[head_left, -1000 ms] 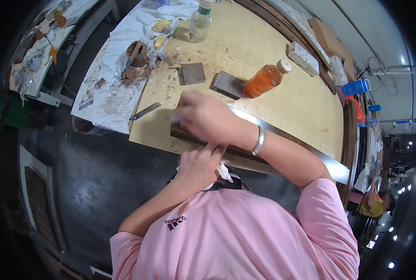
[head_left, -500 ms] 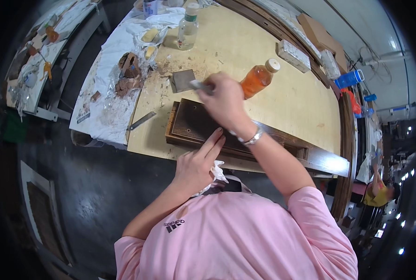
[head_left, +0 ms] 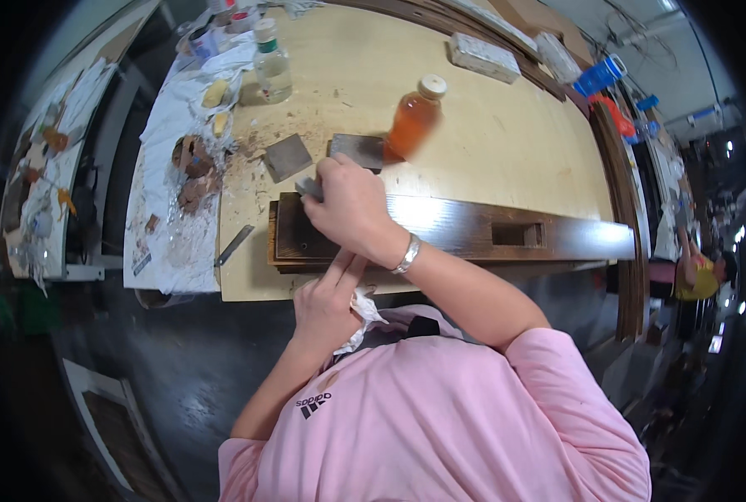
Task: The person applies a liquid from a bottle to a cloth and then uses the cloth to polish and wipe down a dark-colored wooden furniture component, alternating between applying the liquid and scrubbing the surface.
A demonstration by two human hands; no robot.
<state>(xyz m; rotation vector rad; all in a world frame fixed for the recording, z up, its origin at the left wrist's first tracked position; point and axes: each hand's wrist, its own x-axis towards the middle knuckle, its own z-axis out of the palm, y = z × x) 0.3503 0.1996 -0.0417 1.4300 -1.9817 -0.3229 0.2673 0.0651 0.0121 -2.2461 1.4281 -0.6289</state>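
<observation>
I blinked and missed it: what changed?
Since half a second ago, the right hand moved toward the near side, away from the flat grey square, keeping its grey piece. The left hand, with crumpled white material, stayed at the dark board; the orange bottle stayed put.

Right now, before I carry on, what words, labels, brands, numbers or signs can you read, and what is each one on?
Pink shirt: dark lettering and slanted bars on the chest; I won't copy it out.
White sheet: small dark print near its edge, too small to read.
Clear bottle: green band, no readable print.
Dark wooden board: none visible.
</observation>
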